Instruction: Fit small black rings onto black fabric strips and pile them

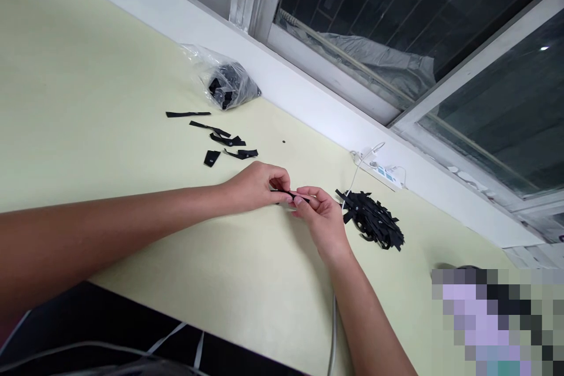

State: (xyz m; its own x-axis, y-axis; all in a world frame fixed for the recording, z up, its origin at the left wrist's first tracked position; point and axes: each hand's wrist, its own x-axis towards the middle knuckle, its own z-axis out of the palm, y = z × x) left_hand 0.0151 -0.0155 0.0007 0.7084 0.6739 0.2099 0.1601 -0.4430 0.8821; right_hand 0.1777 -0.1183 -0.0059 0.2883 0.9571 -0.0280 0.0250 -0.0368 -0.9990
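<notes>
Between my two hands, low over the pale table, stretches a thin black fabric strip (288, 193). My left hand (258, 185) is closed, pinching its left end between thumb and fingers. With thumb and fingertips, my right hand (325, 217) grips the other end, its fingers partly curled. Just right of that hand lies a heap of black strips (374, 220). To the upper left of my left hand, several loose black strips (228, 140) are spread out, along with a short black piece (212, 158) bearing a small white mark.
A clear plastic bag (231, 85) with black pieces inside lies against the white ledge (304, 129) below the windows. A white power strip (383, 174) with cables sits at the back right. A grey cable (333, 335) runs beside my right forearm. A pixelated area covers the lower right.
</notes>
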